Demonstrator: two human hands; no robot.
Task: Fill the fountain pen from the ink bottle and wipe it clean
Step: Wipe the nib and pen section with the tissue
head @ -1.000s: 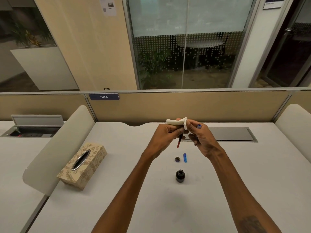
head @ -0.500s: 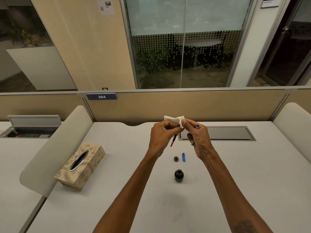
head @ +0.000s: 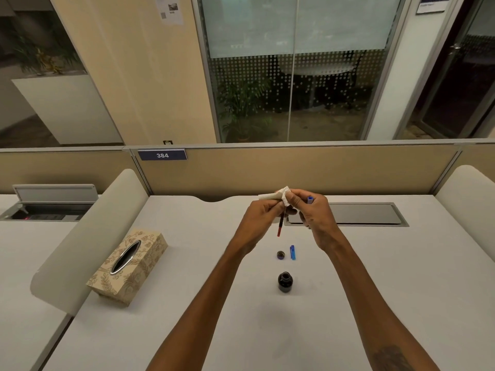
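Observation:
Both hands are raised above the white desk (head: 375,277), close together. My left hand (head: 261,218) holds the fountain pen's inner part (head: 280,224), a thin dark and red tube hanging downward. My right hand (head: 313,212) pinches a white tissue (head: 278,196) over the pen's upper end and also holds a blue barrel piece (head: 310,200). The nib is hidden by the tissue and fingers. Below the hands the open ink bottle (head: 285,282) stands on the desk. Its cap (head: 280,255) and a blue pen cap (head: 292,252) lie just behind it.
A patterned tissue box (head: 128,266) sits at the desk's left, beside a curved divider panel (head: 88,236). A grey cable-tray lid (head: 348,214) is set into the desk behind my right hand. A beige partition (head: 294,170) closes the far edge.
Both hands stay at about the same place, working the tissue on the pen's top. The pen's hanging end swung slightly left, then partly back.

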